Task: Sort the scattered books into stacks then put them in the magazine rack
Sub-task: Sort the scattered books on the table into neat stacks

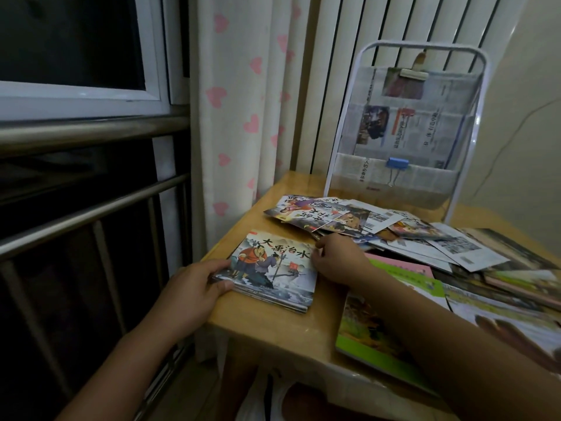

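Note:
A small stack of thin picture books lies near the left front corner of the wooden table; its top cover shows painted figures and large black characters. My left hand grips the stack's left edge, thumb on the cover. My right hand holds the stack's right edge with curled fingers. More small picture books lie scattered behind. Larger green and pink books spread to the right, partly under my right forearm. The white magazine rack stands at the table's back, lined with newspaper.
A blue binder clip and a wooden clip hold the newspaper in the rack. A heart-print curtain hangs left of the table. Metal rails and a window fill the left side. A white radiator stands behind the rack.

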